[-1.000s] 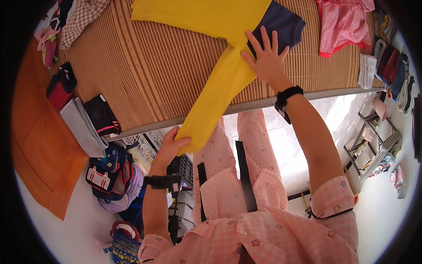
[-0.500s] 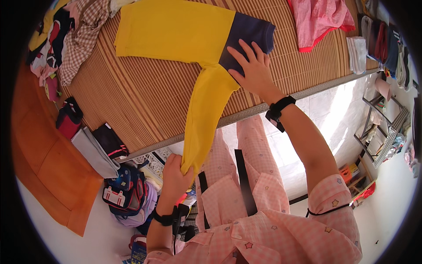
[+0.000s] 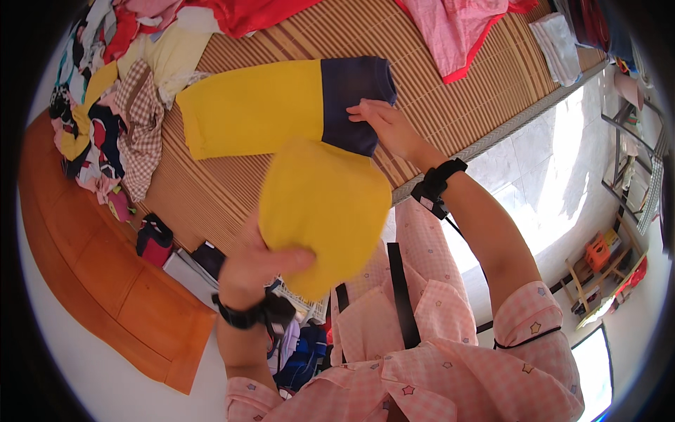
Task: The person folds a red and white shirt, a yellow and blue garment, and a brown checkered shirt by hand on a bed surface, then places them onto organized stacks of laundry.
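Note:
A folded yellow sweatshirt (image 3: 246, 109) with a navy yoke (image 3: 351, 81) lies on a striped bamboo mat. Its yellow sleeve (image 3: 327, 211) is lifted off the mat toward me, slightly blurred. My left hand (image 3: 246, 271) pinches the sleeve's near end, thumb on top and the other fingers hidden beneath the cloth. On the navy part, near the collar side, my right hand (image 3: 390, 126) rests with fingers stretched out and close together, pointing left. Black straps circle both my wrists.
Heaped clothes (image 3: 105, 133) cover the mat's far left. A pink garment with red trim (image 3: 453, 35) lies at the far right, near folded white cloth (image 3: 555, 49). The bamboo mat (image 3: 204, 200) ends at a grey edge in front of me. An orange headboard (image 3: 105, 281) curves along the left.
My left hand has raised the sleeve and brought it up toward the body of the sweatshirt. My right hand's spread fingers have drawn together on the navy part. The view has shifted.

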The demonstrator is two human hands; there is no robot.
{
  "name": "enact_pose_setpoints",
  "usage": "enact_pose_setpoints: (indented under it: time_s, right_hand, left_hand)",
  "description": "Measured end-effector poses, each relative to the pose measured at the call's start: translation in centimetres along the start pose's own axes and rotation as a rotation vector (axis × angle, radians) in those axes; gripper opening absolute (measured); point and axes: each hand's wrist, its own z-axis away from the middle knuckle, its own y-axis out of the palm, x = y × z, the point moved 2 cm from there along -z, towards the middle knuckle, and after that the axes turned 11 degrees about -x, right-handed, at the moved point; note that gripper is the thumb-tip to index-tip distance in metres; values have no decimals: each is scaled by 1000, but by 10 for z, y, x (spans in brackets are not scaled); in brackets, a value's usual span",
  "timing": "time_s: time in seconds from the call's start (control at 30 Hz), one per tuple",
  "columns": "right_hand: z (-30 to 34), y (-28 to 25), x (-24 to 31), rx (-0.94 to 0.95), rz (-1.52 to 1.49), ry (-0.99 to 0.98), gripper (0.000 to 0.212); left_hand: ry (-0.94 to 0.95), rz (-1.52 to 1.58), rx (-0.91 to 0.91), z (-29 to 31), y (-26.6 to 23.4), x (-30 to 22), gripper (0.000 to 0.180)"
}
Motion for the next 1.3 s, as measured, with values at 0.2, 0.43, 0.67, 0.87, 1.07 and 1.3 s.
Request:
enact_pose_setpoints:
  time_s: [0.2,0.43,0.67,0.87,1.07,1.3]
  right_hand:
    - [-11,-9,22,-34,-420,358,72]
    - [-20,-2,21,-90,110,398,37]
    - [-13,12,13,-404,260,243,24]
    - [-31,16,46,-682,313,-158,30]
    - [-72,8,38,-551,257,62,22]
    - [-64,-8,23,-604,344,244,22]
  left_hand:
    - [425,-54,48,-160,-53,-58,28]
    - [113,196,130,-203,-20,-66,21]
    - [-28,742,233,-208,-29,-26,22]
    - [-8,685,372,-204,-31,-43,16]
    - [-80,591,161,-206,-11,-55,1]
    - [15,291,12,-213,-17,-25,14]
